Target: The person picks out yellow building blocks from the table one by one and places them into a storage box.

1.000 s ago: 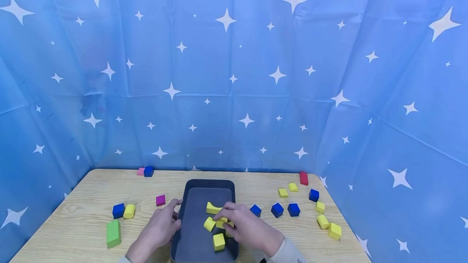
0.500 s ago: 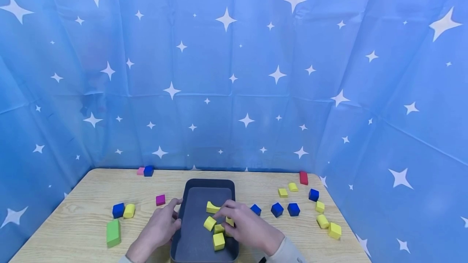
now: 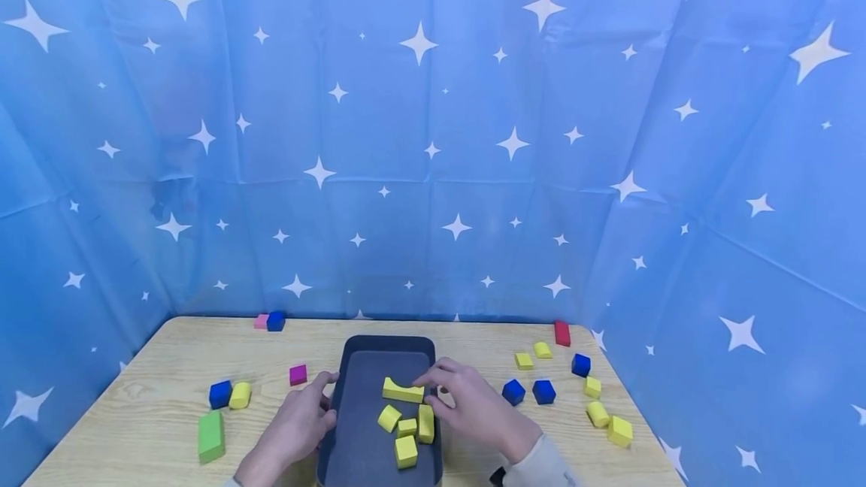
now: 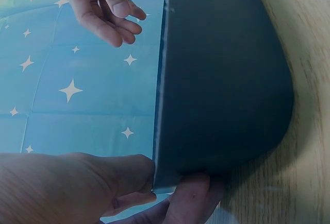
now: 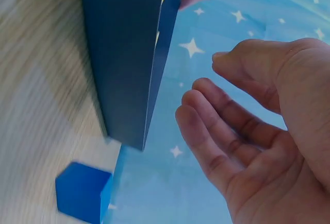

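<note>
My left hand (image 3: pixel 301 421) grips the left wall of a dark tray (image 3: pixel 358 464), its thumb at the rim and its fingers against the outside, as the left wrist view shows. Inside the tray are a yellow arch block (image 3: pixel 403 391), a yellow cylinder (image 3: pixel 389 418), a small yellow block (image 3: pixel 407 428), a yellow cube (image 3: pixel 406 452) and a long yellow block (image 3: pixel 425 424). My right hand (image 3: pixel 473 406) hovers over the tray's right rim, fingertips close to the arch block's right end. Nothing shows between its loosely bent fingers in the right wrist view (image 5: pixel 258 131).
Right of the tray lie blue cubes (image 3: pixel 544 391), several yellow blocks (image 3: pixel 619 431) and a red block (image 3: pixel 562 333). On the left are a green block (image 3: pixel 211 436), a blue cube (image 3: pixel 219 394), a yellow cylinder (image 3: pixel 240 395), a magenta block (image 3: pixel 298 375) and a pink block (image 3: pixel 261 321).
My right hand has drawn back to the right and away from the yellow blocks, uncovering the long one. It now hides the nearest blue cube. My left hand stays at the tray.
</note>
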Tool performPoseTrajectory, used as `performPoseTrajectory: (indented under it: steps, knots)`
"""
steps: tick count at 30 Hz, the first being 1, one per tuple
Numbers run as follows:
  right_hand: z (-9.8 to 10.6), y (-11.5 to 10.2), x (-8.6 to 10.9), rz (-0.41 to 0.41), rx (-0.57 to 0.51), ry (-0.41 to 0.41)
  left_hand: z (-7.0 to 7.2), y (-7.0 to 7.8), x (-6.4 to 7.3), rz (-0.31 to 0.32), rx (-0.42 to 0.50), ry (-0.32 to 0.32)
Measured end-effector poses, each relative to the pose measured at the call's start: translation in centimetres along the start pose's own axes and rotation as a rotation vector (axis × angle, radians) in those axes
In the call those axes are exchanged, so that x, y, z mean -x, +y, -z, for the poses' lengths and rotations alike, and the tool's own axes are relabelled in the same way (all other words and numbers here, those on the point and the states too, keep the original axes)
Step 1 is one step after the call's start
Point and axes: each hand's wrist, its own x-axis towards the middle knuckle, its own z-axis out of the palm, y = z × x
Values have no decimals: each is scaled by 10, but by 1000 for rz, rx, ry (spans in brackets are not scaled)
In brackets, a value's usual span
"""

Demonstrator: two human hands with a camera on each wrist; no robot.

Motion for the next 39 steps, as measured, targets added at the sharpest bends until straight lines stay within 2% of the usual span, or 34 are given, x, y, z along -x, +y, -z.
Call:
performPoseTrajectory:
  steps: [5, 11, 23, 27, 33, 39]
  knots:
    - [6, 15, 6, -44, 12, 53, -2, -8, -7, 14, 8, -10]
    - [15, 35, 20, -118, 45, 124, -2, 1, 1, 19, 8, -2]
    - [45, 62, 73, -348, 168, 241, 0, 5, 5, 5, 3, -1]
    - [51, 71, 91, -429, 215, 252, 0, 4, 4, -2, 9, -3]
    - [63, 91, 119, -499, 256, 263, 1, 5, 5, -13, 17, 1]
    - [76, 112, 140, -600, 260, 226, 2, 5, 5, 4, 8, 4]
